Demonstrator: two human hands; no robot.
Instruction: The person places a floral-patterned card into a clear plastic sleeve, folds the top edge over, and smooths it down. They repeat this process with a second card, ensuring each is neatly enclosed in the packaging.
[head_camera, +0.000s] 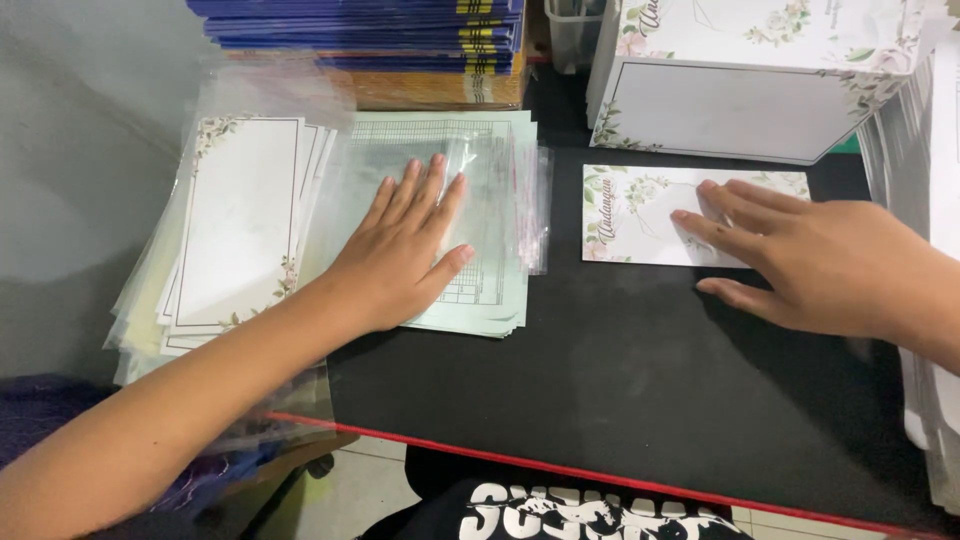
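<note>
On black table (620, 390), left hand (400, 255) flat, fingers spread on clear sleeves (490, 180), right hand (820, 265) flat on floral card (635, 215)

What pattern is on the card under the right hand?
White card with green leaves and pale flowers, seen from the head camera.

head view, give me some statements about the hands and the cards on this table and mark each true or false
1. The left hand lies flat on a stack of clear plastic sleeves. True.
2. The right hand holds a pen. False: it is bare, fingers spread on a floral card.
3. The floral card lies on a black table. True.
4. The sleeved cards sit to the right of the right hand. False: they are at the far left, beside the left hand.
5. A stack of blue books lies at the top of the view. True.
</note>
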